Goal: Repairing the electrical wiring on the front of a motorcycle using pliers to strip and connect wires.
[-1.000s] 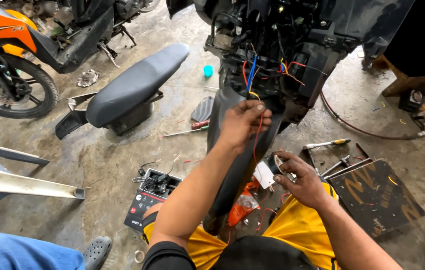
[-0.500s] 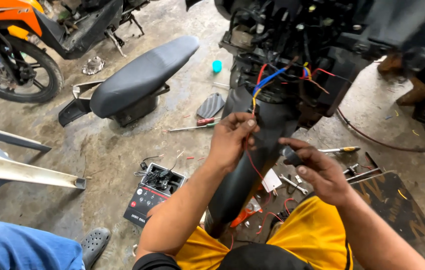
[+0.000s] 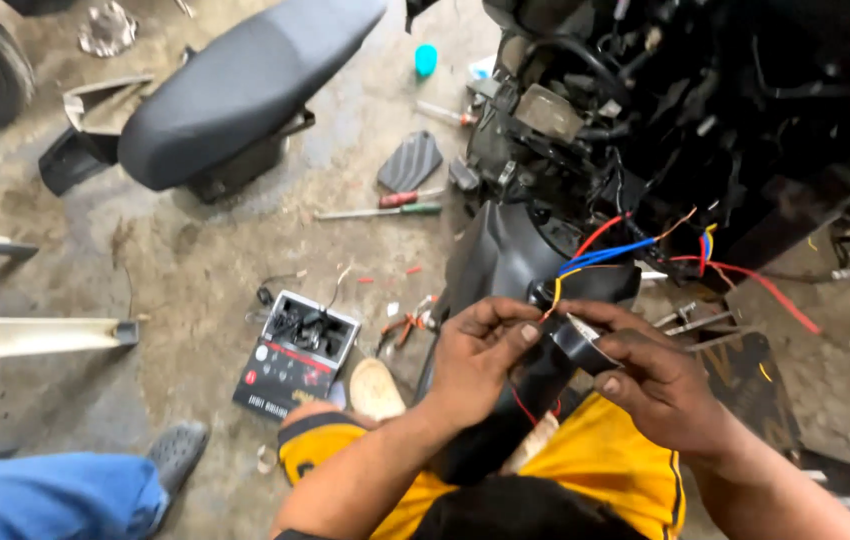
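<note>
The left hand (image 3: 485,345) is pinched shut on a thin yellow wire (image 3: 556,292), which is held between thumb and forefinger just in front of the black scooter panel (image 3: 505,255). The right hand (image 3: 650,375) is closed around a roll of black tape (image 3: 577,343), whose loose end is drawn up towards the pinched wire; the two hands are almost touching. The yellow wire is seen to rise from the fingers into a bundle of blue, red and yellow wires (image 3: 625,245) that comes out of the stripped scooter frame (image 3: 665,120) above. A red wire (image 3: 765,285) is trailed from the same bundle to the right across the floor.

A yellow shirt (image 3: 605,470) is worn by the person, and it fills the lower edge of the view beneath both forearms. On the concrete floor (image 3: 205,270) to the left, an open black box of small parts (image 3: 297,350) is laid near the left elbow. Further away, a detached black seat (image 3: 245,85) is set down on the floor, and two screwdrivers (image 3: 385,205), one red-handled and one green-handled, are laid between the seat and the frame. A small turquoise cap (image 3: 426,59) is stood near the top. At the lower left, a leg in blue trousers (image 3: 45,495) and a grey sandal (image 3: 177,450) belonging to another person are seen.
</note>
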